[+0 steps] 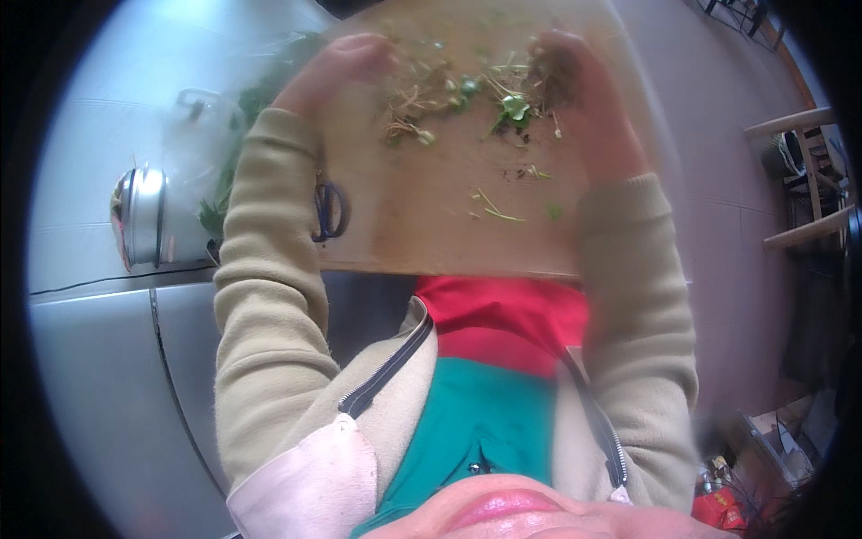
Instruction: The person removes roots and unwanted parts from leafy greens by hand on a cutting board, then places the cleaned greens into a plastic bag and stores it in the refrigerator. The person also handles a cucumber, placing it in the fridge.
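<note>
At the far part of the wooden table, my left hand rests beside a heap of green plants with thin pale roots. Blur hides whether its fingers hold a stem. My right hand curls around a dark, rooty clump at the heap's other side. A bright green leaf lies between the hands, with dark crumbs of soil below it. Nearer to me are loose cut stems and a small leaf bit. Blue-handled scissors lie by my left sleeve, their blades hidden.
Leafy greens and a clear plastic bag lie left of my left arm. Farther left is a round metal container, with a black cable nearby. Wooden chair parts and a box stand at the right.
</note>
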Available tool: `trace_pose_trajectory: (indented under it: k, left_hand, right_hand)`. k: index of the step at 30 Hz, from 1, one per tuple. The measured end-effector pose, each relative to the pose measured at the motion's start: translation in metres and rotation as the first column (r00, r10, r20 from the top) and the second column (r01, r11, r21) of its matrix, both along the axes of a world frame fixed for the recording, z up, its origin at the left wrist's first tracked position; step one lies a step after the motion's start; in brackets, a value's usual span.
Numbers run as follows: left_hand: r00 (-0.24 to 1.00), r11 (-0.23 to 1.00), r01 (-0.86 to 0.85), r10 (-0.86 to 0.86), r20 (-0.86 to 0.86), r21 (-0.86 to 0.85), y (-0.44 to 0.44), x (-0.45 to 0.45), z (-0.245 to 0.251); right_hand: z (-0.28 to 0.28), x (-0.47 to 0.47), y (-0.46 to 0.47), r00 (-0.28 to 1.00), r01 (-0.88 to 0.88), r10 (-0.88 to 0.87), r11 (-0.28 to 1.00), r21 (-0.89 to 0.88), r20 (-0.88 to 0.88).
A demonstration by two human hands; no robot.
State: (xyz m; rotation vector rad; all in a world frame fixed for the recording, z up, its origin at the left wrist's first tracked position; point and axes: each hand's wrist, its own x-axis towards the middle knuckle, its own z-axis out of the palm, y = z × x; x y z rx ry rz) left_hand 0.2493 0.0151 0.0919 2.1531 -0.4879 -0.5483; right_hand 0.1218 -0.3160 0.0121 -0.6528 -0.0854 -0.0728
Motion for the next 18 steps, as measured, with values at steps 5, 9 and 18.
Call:
trace_pose_trajectory:
  k: [5, 9, 18]
  left_hand:
    - [0.994, 0.981, 0.107, -0.099, 0.055, -0.159, -0.019, -0.01, 0.011]
    - [0.998, 0.932, 0.049, -0.029, 0.062, -0.359, -0.049, -0.027, 0.015]
    - [0.964, 0.758, 0.032, 0.148, 0.219, -0.651, -0.161, -0.053, -0.001]
  right_hand:
    - [0.002, -0.003, 0.006, 0.991, -0.126, 0.132, 0.972, 0.196, -0.016]
    - [0.002, -0.001, 0.011, 0.976, -0.187, 0.213, 0.93, 0.317, -0.05]
    - [0.009, -0.008, 0.02, 0.956, -0.26, 0.292, 0.872, 0.415, -0.013]
